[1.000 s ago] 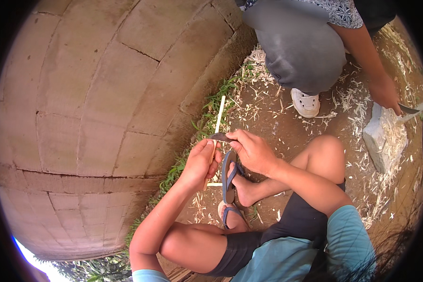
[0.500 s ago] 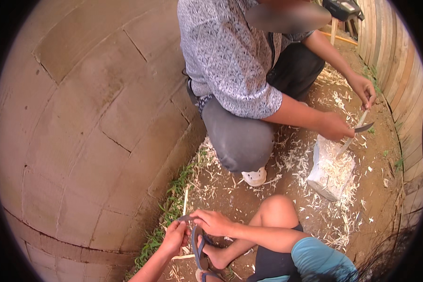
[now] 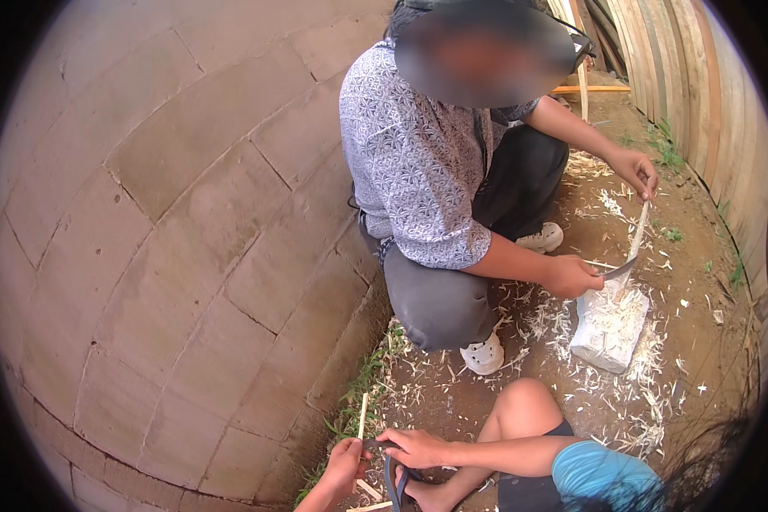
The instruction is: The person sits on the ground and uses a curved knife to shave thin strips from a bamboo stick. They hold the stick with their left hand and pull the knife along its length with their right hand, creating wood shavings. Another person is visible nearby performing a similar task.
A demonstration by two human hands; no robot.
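Note:
Near the bottom, my left hand is closed around a thin pale wooden stick that points up and away. My right hand, just right of it, is closed on a dark-bladed knife; its blade lies across the stick at my left fingers. The knife's handle is hidden in my grip. Across from me, a squatting person in a patterned shirt holds a pale wooden strip upright in one hand and a curved knife against it in the other.
Beneath that person's strip stands a whitish block strewn with shavings. More wood shavings litter the brown soil. A block wall rises on the left, with grass along its foot; a wooden plank fence borders the right. My sandalled foot is beside my hands.
The view has shifted, so everything sits lower. The other person's knife and strip have come down closer to the block. My hands keep their hold on the stick and knife.

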